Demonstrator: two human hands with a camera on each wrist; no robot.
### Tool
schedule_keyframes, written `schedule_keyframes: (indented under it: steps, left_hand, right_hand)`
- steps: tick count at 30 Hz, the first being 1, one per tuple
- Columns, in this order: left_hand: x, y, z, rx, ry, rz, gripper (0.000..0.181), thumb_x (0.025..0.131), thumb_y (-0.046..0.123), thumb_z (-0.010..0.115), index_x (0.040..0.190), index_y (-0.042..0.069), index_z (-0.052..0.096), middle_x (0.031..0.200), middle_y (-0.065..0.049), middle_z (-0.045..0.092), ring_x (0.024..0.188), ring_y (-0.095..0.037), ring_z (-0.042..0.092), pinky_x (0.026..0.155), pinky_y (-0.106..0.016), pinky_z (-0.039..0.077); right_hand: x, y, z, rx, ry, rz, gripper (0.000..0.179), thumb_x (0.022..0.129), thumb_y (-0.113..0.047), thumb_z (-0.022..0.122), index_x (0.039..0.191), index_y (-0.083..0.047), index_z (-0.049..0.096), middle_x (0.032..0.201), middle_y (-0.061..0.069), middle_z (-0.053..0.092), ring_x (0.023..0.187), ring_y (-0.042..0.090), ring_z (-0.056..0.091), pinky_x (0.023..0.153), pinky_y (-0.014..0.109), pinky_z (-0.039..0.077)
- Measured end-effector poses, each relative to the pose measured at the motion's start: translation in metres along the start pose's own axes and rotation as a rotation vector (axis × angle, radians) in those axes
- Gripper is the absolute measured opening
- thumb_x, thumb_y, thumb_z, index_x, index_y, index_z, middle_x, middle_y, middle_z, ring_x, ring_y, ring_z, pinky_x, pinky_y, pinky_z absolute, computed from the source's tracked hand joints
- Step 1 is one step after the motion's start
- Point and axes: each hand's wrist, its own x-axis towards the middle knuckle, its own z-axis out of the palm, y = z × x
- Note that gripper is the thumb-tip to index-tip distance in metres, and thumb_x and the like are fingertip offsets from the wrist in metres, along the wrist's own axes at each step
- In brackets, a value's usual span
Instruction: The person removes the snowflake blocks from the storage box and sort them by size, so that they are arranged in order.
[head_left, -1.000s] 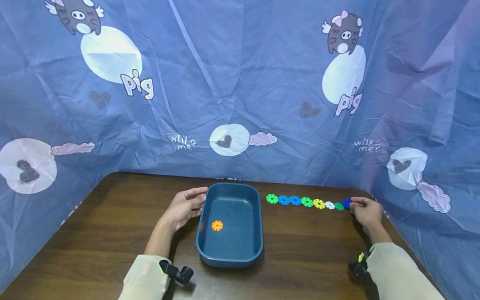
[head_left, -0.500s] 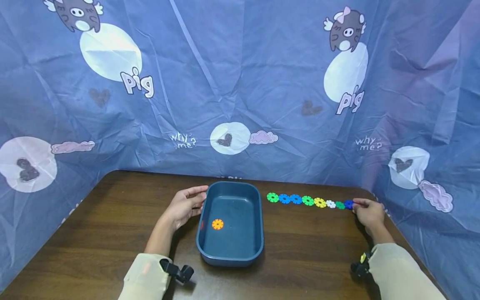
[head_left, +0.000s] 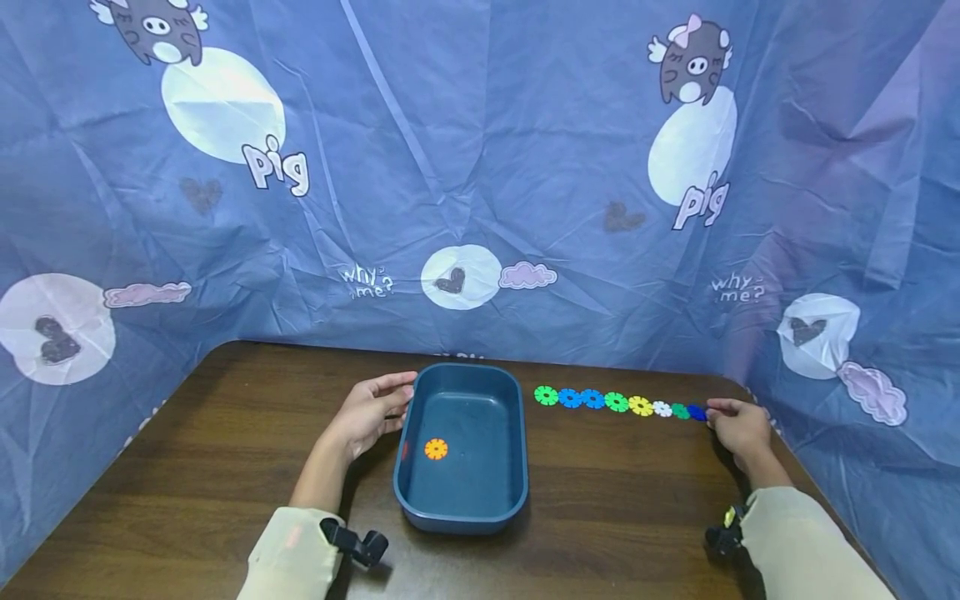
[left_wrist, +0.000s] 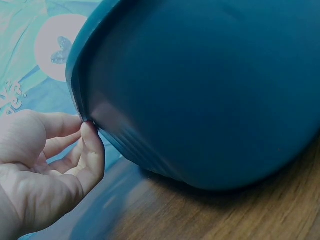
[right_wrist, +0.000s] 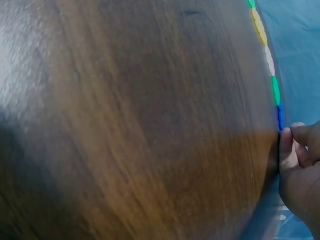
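Observation:
At the right end of a row of plastic snowflake discs (head_left: 641, 406), my right hand (head_left: 741, 429) pinches the dark blue disc (head_left: 697, 412) between thumb and finger. The discs stand edge to edge in green, blue, yellow and white; in the right wrist view the dark blue disc (right_wrist: 280, 116) meets a green disc (right_wrist: 275, 90). My left hand (head_left: 367, 415) grips the far left rim of a deep blue-grey bin (head_left: 459, 522), its thumb and fingertips meeting at the edge in the left wrist view. Inside the bin lies one orange-yellow disc (head_left: 436, 449).
The brown wooden table (head_left: 615, 508) has a rounded back edge. Behind it and along both sides hangs a blue cloth (head_left: 480, 167) printed with pigs. A small red patch (head_left: 405, 451) shows on the bin's left inner wall. Black wrist mounts (head_left: 354, 543) stick out from the sleeves.
My right hand has shifted slightly right in view. The dark blue disc has tipped flatter over the last half second. The left hand keeps its hold on the bin.

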Motion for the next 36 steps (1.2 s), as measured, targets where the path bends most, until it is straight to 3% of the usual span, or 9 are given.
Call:
schedule_keyframes:
  steps: [4, 10, 14, 17, 24, 30, 36]
  left_hand:
    - [-0.001, 0.001, 0.000, 0.001, -0.006, 0.002, 0.042, 0.105, 0.007, 0.057, 0.146, -0.001, 0.051, 0.098, -0.002, 0.062, 0.078, -0.012, 0.061, 0.070, -0.026, 0.056]
    - [0.000, 0.000, 0.000, -0.012, -0.010, 0.005, 0.043, 0.104, 0.006, 0.058, 0.146, -0.002, 0.051, 0.098, -0.001, 0.064, 0.077, -0.012, 0.062, 0.069, -0.026, 0.056]
    - [0.000, 0.000, -0.001, -0.016, -0.010, 0.009, 0.044, 0.104, 0.006, 0.059, 0.146, -0.002, 0.051, 0.097, 0.000, 0.064, 0.077, -0.011, 0.062, 0.069, -0.026, 0.056]
    - [0.000, 0.000, -0.001, -0.015, -0.009, 0.008, 0.044, 0.104, 0.007, 0.059, 0.146, -0.002, 0.051, 0.097, 0.000, 0.064, 0.077, -0.011, 0.062, 0.070, -0.026, 0.056]
    - [-0.001, 0.000, 0.001, -0.017, -0.006, 0.005, 0.044, 0.104, 0.006, 0.058, 0.146, -0.001, 0.051, 0.097, 0.000, 0.064, 0.077, -0.011, 0.062, 0.070, -0.026, 0.056]
    - [0.000, 0.000, 0.001, -0.025, -0.008, 0.009, 0.043, 0.104, 0.004, 0.058, 0.146, -0.001, 0.051, 0.101, -0.001, 0.065, 0.080, -0.011, 0.063, 0.071, -0.026, 0.056]
    - [0.000, -0.001, 0.000, -0.021, -0.006, 0.009, 0.043, 0.104, 0.004, 0.058, 0.146, -0.001, 0.051, 0.103, -0.003, 0.065, 0.080, -0.012, 0.064, 0.071, -0.027, 0.056]
  right_hand:
    - [0.001, 0.001, 0.000, 0.038, -0.016, -0.012, 0.030, 0.099, -0.001, 0.060, 0.123, 0.016, 0.063, 0.092, 0.015, 0.075, 0.067, 0.000, 0.062, 0.059, 0.015, 0.049]
    - [0.002, -0.006, -0.001, 0.189, -0.054, -0.014, 0.032, 0.101, 0.003, 0.057, 0.128, 0.019, 0.058, 0.096, 0.012, 0.071, 0.073, -0.002, 0.062, 0.069, 0.018, 0.057]
    - [0.006, -0.017, 0.000, 0.199, -0.064, -0.052, 0.032, 0.102, 0.000, 0.057, 0.129, 0.018, 0.058, 0.104, 0.016, 0.071, 0.076, -0.005, 0.062, 0.072, 0.019, 0.058]
    - [0.005, -0.029, 0.003, 0.189, -0.082, -0.116, 0.032, 0.102, -0.001, 0.059, 0.128, 0.016, 0.060, 0.105, 0.015, 0.071, 0.079, -0.002, 0.065, 0.074, 0.021, 0.059]
    - [-0.003, -0.067, 0.019, 0.204, -0.179, -0.247, 0.031, 0.102, -0.005, 0.061, 0.126, 0.014, 0.062, 0.093, 0.001, 0.070, 0.084, 0.008, 0.069, 0.076, 0.029, 0.060]
    - [-0.015, -0.101, 0.040, 0.220, -0.266, -0.373, 0.027, 0.099, -0.002, 0.065, 0.122, 0.013, 0.066, 0.095, 0.014, 0.071, 0.079, 0.008, 0.068, 0.073, 0.030, 0.060]
    - [-0.032, -0.135, 0.067, 0.126, -0.365, -0.454, 0.023, 0.100, -0.009, 0.067, 0.119, 0.002, 0.072, 0.101, 0.014, 0.074, 0.086, 0.022, 0.071, 0.069, 0.029, 0.058]
